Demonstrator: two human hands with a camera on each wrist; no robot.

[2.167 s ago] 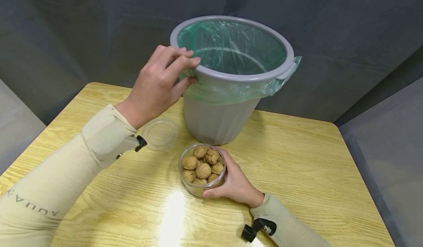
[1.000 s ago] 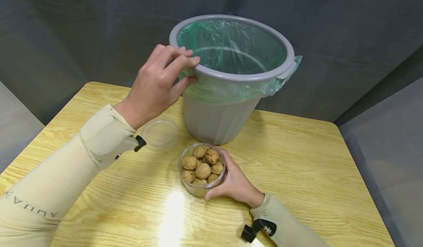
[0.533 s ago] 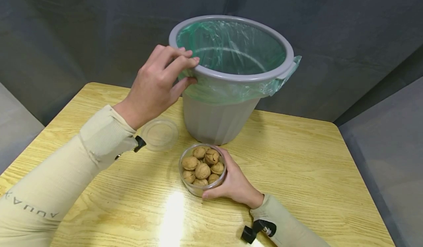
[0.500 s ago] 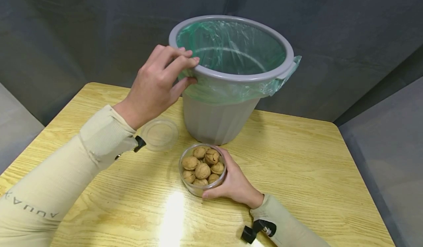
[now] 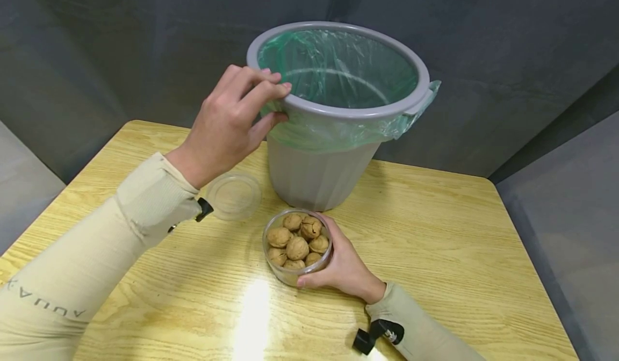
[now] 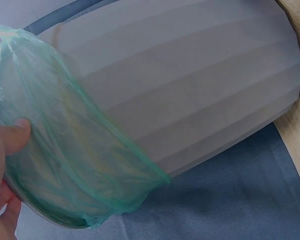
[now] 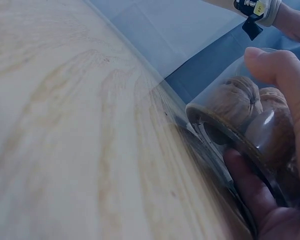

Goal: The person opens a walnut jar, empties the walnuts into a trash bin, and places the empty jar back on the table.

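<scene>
My left hand (image 5: 227,124) grips the near-left rim of a grey trash can (image 5: 314,175), fingers over the edge and thumb below it. In the left wrist view that thumb (image 6: 16,136) presses the green bag liner (image 6: 65,120) folded over the outside. With my right hand (image 5: 345,267) I hold a round clear plastic container (image 5: 286,279) from its right side. Several whole walnuts (image 5: 297,248) fill it, and its top is uncovered. In the right wrist view, a fingertip (image 7: 237,165) shows at the underside of the container's base.
A clear round lid (image 5: 234,196) lies on the wooden table (image 5: 435,253), left of the trash can's foot. The can stands near the table's back edge, in front of dark cloth (image 5: 483,81). Black wrist cameras (image 5: 365,340) sit on both sleeves.
</scene>
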